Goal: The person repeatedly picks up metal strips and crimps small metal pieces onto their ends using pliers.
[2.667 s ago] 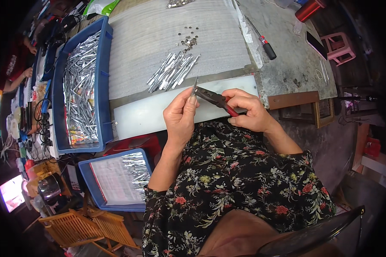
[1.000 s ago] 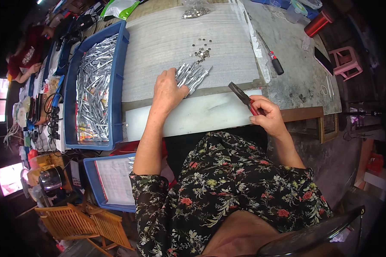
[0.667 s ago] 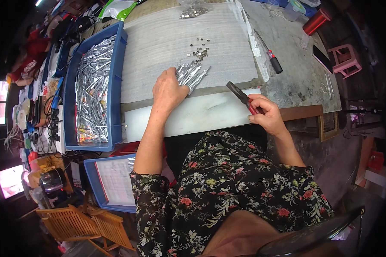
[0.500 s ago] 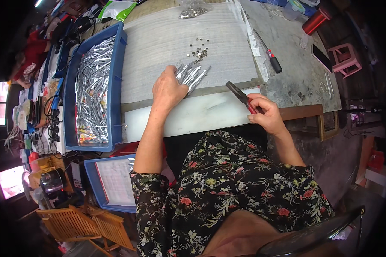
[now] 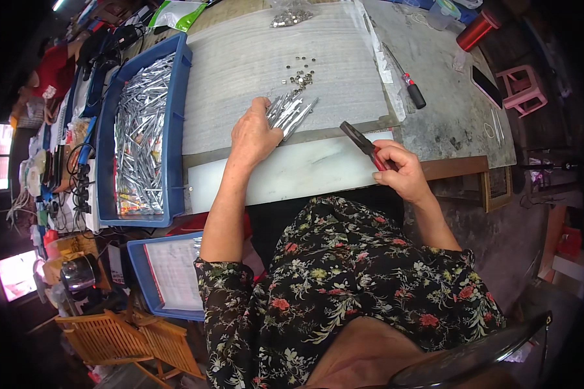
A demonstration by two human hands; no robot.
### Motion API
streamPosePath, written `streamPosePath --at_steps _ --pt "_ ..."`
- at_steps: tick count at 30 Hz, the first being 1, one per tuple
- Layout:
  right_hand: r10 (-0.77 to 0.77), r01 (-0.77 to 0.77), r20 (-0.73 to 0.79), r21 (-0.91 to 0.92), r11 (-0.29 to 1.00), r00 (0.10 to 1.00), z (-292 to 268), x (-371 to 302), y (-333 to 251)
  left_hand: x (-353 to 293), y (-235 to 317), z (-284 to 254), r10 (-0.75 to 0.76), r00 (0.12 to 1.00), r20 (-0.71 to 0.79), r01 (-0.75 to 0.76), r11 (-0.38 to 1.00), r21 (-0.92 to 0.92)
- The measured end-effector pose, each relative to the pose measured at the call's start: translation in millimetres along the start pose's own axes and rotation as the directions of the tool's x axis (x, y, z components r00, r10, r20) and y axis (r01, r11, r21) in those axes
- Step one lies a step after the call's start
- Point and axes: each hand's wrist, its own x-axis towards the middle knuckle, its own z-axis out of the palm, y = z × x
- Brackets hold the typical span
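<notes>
My left hand (image 5: 254, 135) is curled at the left end of a small heap of slender, pointed silver metal pieces (image 5: 293, 117), its fingertips partly hidden among them. The heap lies on a white foam sheet (image 5: 233, 71). In my right hand (image 5: 402, 170) is a pair of pliers (image 5: 363, 144) with red handles and dark jaws pointing up and left, over a pale smooth board (image 5: 305, 170) at the near edge. Just beyond the heap lie several small round metal pieces (image 5: 301, 80), loose on the foam.
To the left stands a blue bin (image 5: 182, 117) full of similar silver pieces. A clear bag (image 5: 293, 16) of small metal parts sits at the far side. On the right lie a screwdriver (image 5: 414, 92), a phone (image 5: 486, 87) and a red tumbler (image 5: 479, 31). Below is another blue tray (image 5: 150, 285).
Both hands stay almost in place, the left still at the heap and the right still holding the pliers. A person in red at the far left has shifted.
</notes>
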Motion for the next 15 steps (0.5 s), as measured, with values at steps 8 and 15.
streamPosePath --at_steps 8,15 --pt "0.003 -0.003 -0.014 0.001 1.000 1.000 0.8 -1.1 -0.2 0.5 -4.2 1.9 -0.028 0.999 -0.028 0.028 1.000 0.007" --pt "-0.012 0.012 -0.008 -0.003 1.000 1.000 2.2 -1.8 0.7 -4.8 -3.4 0.4 -0.052 0.996 -0.077 0.051 0.999 -0.015"
